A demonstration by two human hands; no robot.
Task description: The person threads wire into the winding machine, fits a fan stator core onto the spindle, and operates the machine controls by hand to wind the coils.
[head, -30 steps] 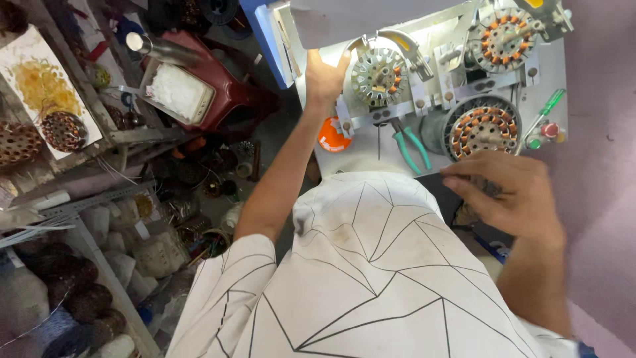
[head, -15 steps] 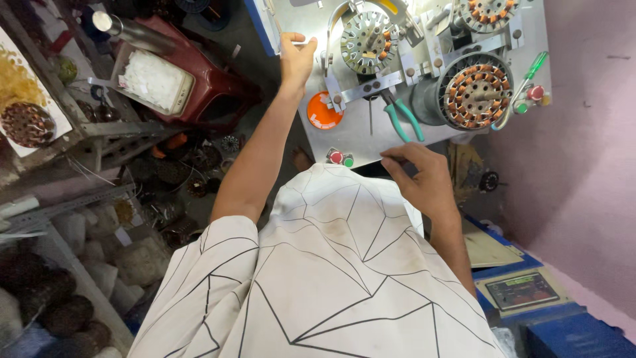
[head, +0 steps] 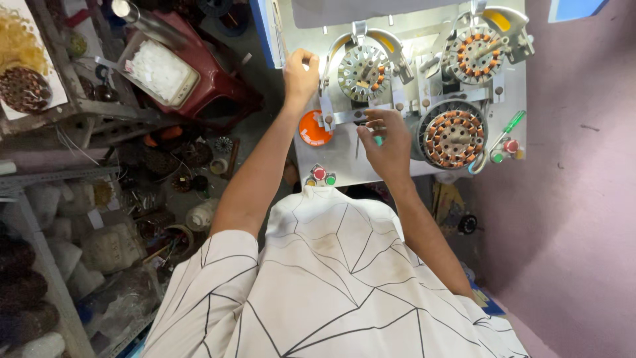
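Stator, round and grey with a few orange coils, sits on the winding fixture in the upper middle of the frame, on the pale machine panel. Left hand is up at its left edge, fingers curled narrow and pinched together near the curved guard; whether anything is between them I cannot tell. Right hand hovers just below the stator, fingers loosely bent over a green-handled tool lying on the panel, mostly hidden under the palm. Right of that hand lies a fully wound stator, copper and orange, with a second fixture above it. An orange round button shows lower left of the first stator. Far upper left, a maroon stool carries a tray of white pieces.
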